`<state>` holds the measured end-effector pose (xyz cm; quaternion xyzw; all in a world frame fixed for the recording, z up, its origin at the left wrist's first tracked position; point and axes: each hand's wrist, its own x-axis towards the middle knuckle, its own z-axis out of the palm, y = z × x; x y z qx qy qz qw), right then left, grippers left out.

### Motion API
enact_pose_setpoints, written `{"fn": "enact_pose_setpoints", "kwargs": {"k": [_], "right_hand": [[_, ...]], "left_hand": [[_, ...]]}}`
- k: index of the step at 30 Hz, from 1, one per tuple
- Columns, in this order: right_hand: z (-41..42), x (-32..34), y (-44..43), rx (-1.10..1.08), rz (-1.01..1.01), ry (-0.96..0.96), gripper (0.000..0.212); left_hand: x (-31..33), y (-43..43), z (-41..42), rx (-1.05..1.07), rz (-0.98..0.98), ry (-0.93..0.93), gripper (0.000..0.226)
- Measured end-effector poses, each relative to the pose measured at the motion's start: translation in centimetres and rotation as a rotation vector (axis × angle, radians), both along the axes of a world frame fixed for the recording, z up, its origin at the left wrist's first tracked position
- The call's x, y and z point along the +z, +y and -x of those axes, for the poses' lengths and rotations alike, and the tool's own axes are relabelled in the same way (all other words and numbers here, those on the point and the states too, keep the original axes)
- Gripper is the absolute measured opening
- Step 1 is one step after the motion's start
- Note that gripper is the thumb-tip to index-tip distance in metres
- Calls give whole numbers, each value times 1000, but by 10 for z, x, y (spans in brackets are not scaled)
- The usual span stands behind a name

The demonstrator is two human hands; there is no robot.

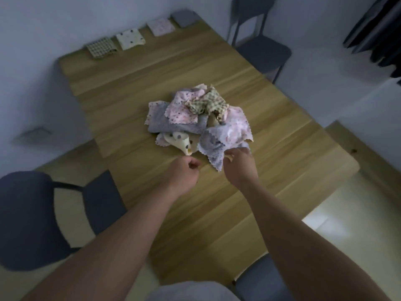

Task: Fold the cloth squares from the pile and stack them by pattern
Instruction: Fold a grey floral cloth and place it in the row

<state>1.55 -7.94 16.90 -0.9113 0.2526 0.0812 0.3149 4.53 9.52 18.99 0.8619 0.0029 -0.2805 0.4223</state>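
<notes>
Head view. A wooden table [217,203] carries the pile [195,114] of loose cloth squares at its middle; I count pink floral, checked, grey and cream pieces tangled together.

Along the far edge I read 4 folded stacks in a row, each apart from the next: the checked stack [101,47] at the far left corner, then the cream dotted stack [130,39], the pink stack [161,27], and the grey stack [184,18] at the far right corner.

My left grip [186,168] hovers on the near side of the pile, fingers curled into a loose fist with nothing in it, just beside the tip of a cream dotted cloth [182,140].

My right grip [237,161] is at the near edge of a lilac cloth [217,142] with a scalloped border, fingers curled against it. Blur keeps me from telling whether they pinch the cloth or only touch it.

1 dark chair [28,213] stands off the left edge and another chair [262,48] off the far right corner.
</notes>
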Motion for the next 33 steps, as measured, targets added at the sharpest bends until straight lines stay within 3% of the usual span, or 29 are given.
{"fn": "enact_pose_setpoints", "kwargs": {"k": [2, 5, 9, 14, 20, 23, 27, 33], "right_hand": [[-19, -15, -5, 151, 65, 73, 43], [-29, -17, -2, 220, 141, 119, 47], [-39, -41, -9, 320, 170, 95, 50], [-42, -86, -22, 393, 301, -126, 49], [-44, -110, -43, 560, 428, -610, 41], [-24, -113, -59, 684, 437, -840, 32], [25, -95, -81, 787, 293, -936, 29], [81, -76, -130, 811, 193, -1006, 19]], "left_hand": [[-3, -6, -3, 48, 16, 21, 17], [-6, -2, 4, -18, -34, -21, 19], [-26, -7, 7, 82, -35, -97, 18], [-87, -21, 26, 257, 124, -261, 21], [-140, -50, 36, 486, 217, -457, 29], [-149, -73, 52, 516, 153, -579, 45], [-123, -105, 81, 551, -34, -653, 72], [-109, -141, 132, 548, -230, -867, 18]]}}
